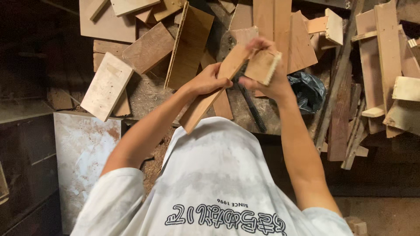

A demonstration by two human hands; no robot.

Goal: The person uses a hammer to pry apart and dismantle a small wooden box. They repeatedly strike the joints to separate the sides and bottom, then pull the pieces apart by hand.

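My left hand (209, 81) grips a long, narrow wooden board (202, 108) near its middle. The board runs diagonally from my chest up to the right. My right hand (265, 81) holds a small rectangular wooden block (261, 65) with a pale rough edge. It presses the block against the upper end of the board. Both hands are raised above a bench covered in wood offcuts.
Plywood and timber scraps (148, 48) lie piled across the bench. A dark ridged rod (253, 109) lies under my hands, with a black plastic bag (309, 89) to its right. Long slats (341, 100) lean at right. A white-stained panel (85, 153) stands at lower left beside sawdust.
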